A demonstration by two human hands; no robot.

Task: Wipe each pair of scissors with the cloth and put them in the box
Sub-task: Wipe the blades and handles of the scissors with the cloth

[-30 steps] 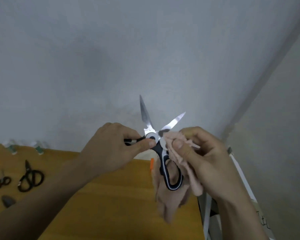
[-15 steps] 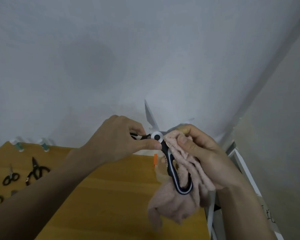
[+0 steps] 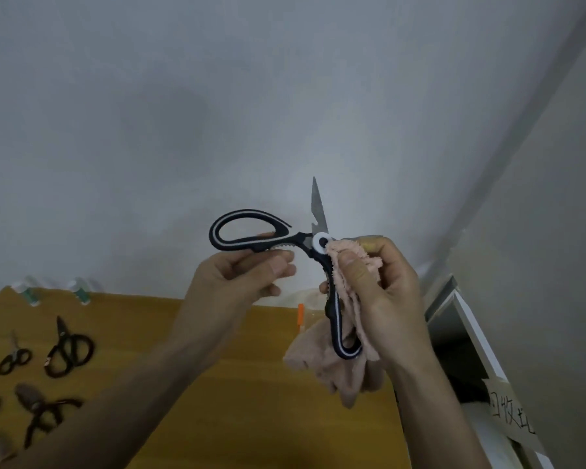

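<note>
Mid-frame, wiping step underway — left hand (image 3: 247, 279) is pinching one handle of the kitchen scissors (image 3: 305, 247), splayed wide; right hand (image 3: 383, 299), fingers curled round the cloth (image 3: 349, 353), is rubbing near the pivot. Next, probably: closing the blades, then boxing — box unidentified.

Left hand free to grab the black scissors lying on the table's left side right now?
Probably not yet. The left hand is gripping one handle of the kitchen scissors, held spread open while the right hand wipes with the pink cloth. Nothing blocks the black scissors on the table.
</note>
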